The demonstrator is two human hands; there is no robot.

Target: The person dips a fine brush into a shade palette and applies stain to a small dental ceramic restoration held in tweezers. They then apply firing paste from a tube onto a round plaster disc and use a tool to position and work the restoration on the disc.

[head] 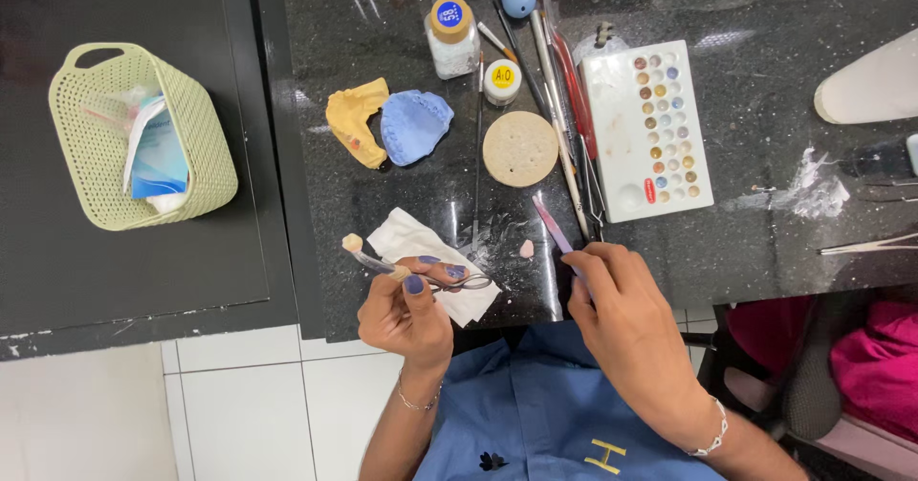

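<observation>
At lower centre, the left hand (pixel 406 314) grips tweezers (pixel 421 275) holding a small tooth (pixel 353 243). The right hand (pixel 626 323) pinches a brush (pixel 555 228). Best steady both wrists on the bench (pixel 765 242).

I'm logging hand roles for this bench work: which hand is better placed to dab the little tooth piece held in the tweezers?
Probably the right hand: it holds the thin brush, tip free and aimed up the bench. The left hand is busy keeping the tweezers with the tooth piece up.
</observation>
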